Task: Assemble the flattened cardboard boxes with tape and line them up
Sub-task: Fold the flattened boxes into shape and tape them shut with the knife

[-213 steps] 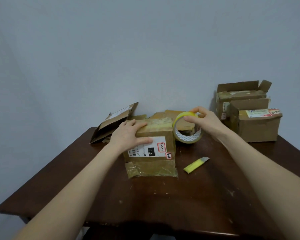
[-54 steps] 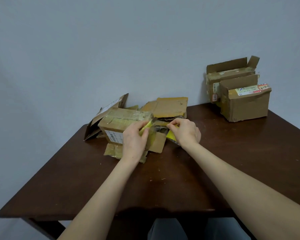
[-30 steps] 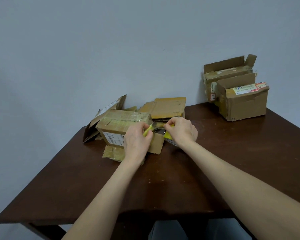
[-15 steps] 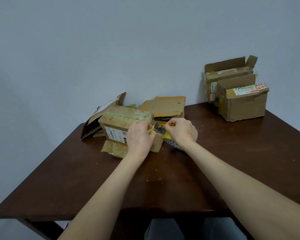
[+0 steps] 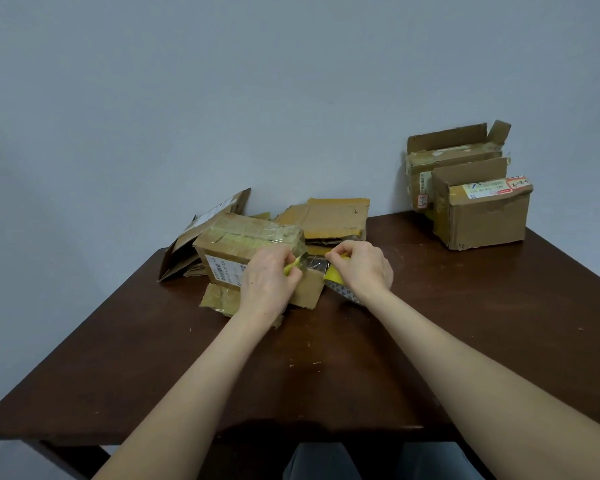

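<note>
Head view puts the box point(image 5: 257, 249) I am working on left of centre on the counter point(image 5: 326, 358), lying with its taped seam up and a loose flap spread under its near side. My left hand point(image 5: 269, 284) is closed on the yellow cutter point(image 5: 293, 266), its blade end aimed at the short span of clear tape point(image 5: 314, 263) stretched off the box's right corner. My right hand point(image 5: 364, 271) is clamped on the tape roll point(image 5: 336, 278), holding it just beside that corner; most of the roll is hidden under the palm. To do this cut well, I judge the right hand should keep the span taut and pulled slightly away from the box, so the blade meets firm film rather than a slack fold. I would cut close to the roll side, leaving enough tail to press down over the corner, and draw the blade away from the right fingers point(image 5: 340, 252), which sit very near it. The box is light and could skid, so the left wrist should bear down on it. Flattened boxes point(image 5: 326, 220) wait behind, and two assembled boxes point(image 5: 478, 206) stand touching at the far right, where this one likely goes.
</note>
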`<state>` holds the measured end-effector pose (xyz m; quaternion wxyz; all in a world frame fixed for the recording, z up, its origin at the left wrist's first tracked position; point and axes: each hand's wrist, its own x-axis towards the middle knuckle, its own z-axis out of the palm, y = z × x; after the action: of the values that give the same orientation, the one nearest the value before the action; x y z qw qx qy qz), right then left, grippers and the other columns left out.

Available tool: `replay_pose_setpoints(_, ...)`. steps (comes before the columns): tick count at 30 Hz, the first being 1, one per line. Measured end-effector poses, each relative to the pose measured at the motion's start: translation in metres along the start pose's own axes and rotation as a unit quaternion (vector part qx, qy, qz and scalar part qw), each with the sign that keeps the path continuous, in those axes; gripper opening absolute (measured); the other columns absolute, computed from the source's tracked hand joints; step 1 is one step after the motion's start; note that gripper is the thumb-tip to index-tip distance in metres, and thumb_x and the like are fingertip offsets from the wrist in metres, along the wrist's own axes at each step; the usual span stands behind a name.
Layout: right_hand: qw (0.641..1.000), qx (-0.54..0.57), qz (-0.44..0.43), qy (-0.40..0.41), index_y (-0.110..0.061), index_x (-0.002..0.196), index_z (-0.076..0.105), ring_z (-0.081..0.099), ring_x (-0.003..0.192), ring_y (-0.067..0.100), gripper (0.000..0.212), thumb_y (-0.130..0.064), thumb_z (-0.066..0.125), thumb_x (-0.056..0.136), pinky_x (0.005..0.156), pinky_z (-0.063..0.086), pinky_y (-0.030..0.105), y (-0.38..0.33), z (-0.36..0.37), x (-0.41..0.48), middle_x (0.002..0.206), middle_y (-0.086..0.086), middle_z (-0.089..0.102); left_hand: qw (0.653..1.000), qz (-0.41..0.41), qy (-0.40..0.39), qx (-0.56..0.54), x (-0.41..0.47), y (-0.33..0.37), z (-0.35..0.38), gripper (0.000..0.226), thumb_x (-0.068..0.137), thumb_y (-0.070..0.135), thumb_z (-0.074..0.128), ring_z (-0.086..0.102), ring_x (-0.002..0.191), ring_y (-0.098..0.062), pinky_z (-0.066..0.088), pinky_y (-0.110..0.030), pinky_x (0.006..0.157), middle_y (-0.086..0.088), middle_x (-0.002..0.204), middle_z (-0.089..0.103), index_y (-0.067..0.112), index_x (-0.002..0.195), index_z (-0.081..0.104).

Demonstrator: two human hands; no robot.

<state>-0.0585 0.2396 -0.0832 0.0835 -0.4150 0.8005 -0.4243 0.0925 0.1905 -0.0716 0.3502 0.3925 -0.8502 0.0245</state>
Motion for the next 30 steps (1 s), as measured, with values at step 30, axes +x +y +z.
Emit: replay_pose_setpoints(30, 0.992, 0.082, 0.036, 0.085, -0.034, 0.085, 0.067, 0.060, 0.092, 0.019, 0.012, -0.043, 0.060, 0.089, 0.072, 0.049, 0.033, 0.060, -0.082, 0.014, 0.097, -0.004, 0.068, 0.994, 0.080, 0.020, -0.068, -0.002, 0.093, 0.047, 0.016, 0.090, 0.029, 0.060, 0.055, 0.098, -0.010, 0.041, -0.019, 0.070, 0.008, 0.100, 0.061, 0.023, 0.103, 0.067)
